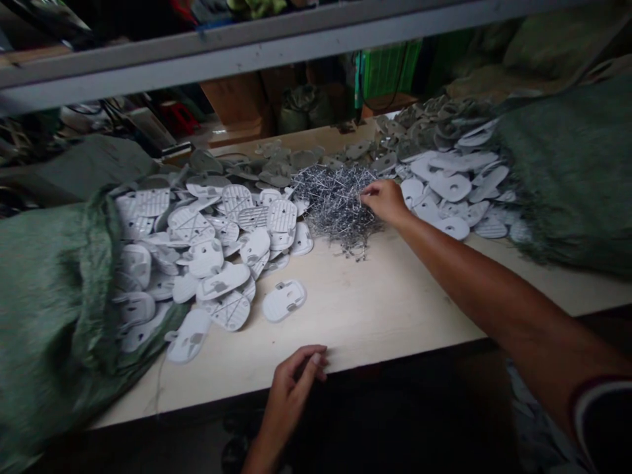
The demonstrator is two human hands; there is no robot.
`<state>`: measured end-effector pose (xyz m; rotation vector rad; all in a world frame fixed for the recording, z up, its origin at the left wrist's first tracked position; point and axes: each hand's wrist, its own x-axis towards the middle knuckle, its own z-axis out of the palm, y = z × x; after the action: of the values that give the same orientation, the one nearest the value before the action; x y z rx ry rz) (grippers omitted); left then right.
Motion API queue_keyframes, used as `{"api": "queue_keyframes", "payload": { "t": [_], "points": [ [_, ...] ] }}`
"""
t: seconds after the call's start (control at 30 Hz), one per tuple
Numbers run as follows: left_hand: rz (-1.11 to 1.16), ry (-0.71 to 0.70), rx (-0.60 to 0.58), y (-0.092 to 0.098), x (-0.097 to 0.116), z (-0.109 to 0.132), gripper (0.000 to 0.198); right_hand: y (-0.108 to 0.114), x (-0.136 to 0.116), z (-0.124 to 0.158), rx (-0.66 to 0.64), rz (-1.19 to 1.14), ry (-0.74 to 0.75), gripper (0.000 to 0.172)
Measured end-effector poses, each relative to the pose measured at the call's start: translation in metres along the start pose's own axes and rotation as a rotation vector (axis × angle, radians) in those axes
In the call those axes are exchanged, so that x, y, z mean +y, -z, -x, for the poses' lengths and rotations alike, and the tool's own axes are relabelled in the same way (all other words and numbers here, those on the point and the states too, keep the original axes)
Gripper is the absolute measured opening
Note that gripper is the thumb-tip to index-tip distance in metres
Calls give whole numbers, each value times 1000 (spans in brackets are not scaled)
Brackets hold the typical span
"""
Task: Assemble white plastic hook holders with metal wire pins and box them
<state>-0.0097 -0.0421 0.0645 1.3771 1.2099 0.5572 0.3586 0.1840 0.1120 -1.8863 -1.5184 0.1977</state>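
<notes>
My right hand (385, 201) reaches to the right side of a heap of thin silvery metal pins (336, 204). Its thumb and fingertips are pinched together on what looks like a metal pin among the others. Low at the table's front edge is my left hand (299, 378), its fingers loosely curled with a gap by the thumb and nothing visible in them. One white oval plastic piece (284, 301) with grey clips lies flat on the table, beyond my left hand. A large pile of similar white pieces (207, 257) spreads to the left of the pins.
Green woven sacks stand at the left (44, 316) and right (573, 171) of the pale table (360, 309). More white pieces (454, 187) lie at the right, with grey pieces (291, 158) behind. A metal shelf bar (276, 46) crosses above. Beyond is a green crate (390, 69).
</notes>
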Motion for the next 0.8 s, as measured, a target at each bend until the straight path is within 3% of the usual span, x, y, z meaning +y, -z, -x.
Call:
{"api": "queue_keyframes", "payload": {
  "t": [0.13, 0.3, 0.47, 0.57, 0.67, 0.8],
  "points": [
    [27, -2, 24, 2, 1, 0, 47, 6, 4, 11, -64, -37, 99, 13],
    [15, -5, 82, 15, -8, 3, 43, 17, 30, 54, 70, -173, 40, 20],
    [27, -6, 111, 21, -13, 2, 40, -2, 38, 96, -70, -71, -63, 33],
    [31, -29, 56, 16, -7, -4, 39, -24, 25, 101, -66, 51, -128, 36],
    [38, -53, 21, 9, 2, -9, 40, -40, 11, 97, -126, 156, -47, 30],
    [40, -53, 38, 6, 7, -7, 39, -44, 16, 74, -205, 158, -41, 14]
  ]
}}
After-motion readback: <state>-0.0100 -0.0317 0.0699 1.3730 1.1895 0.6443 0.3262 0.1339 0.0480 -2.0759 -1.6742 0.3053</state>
